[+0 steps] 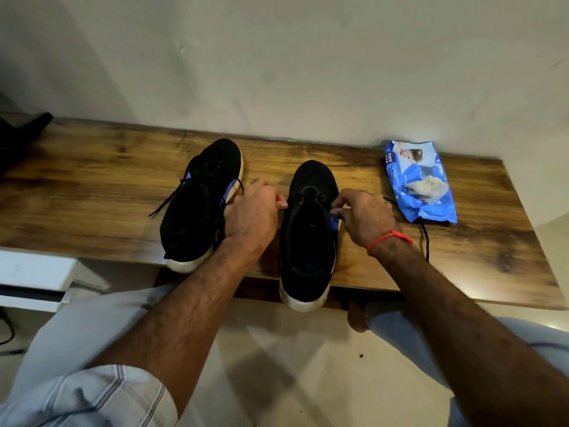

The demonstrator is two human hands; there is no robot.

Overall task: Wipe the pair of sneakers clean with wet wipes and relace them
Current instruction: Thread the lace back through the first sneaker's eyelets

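Sneakers of black knit with white soles are set side by side on a brown wooden shelf [92, 180], toes to the wall. At the right sneaker [308, 241], a black lace [425, 238] is pinched by the right hand [366, 217], while the left hand [252, 214] is curled at its other edge; its grasp cannot be told. Beside the left sneaker [197, 204] and well right lies a blue wet-wipe pack [420, 180].

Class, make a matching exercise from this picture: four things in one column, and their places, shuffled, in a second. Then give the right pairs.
Things:
1. wipes pack
2. left sneaker
3. right sneaker
4. red thread

Places:
A. between the two hands
B. around the right wrist
C. by the wall, far right on the table
D. left of the left hand

Pairs: 1-C, 2-D, 3-A, 4-B
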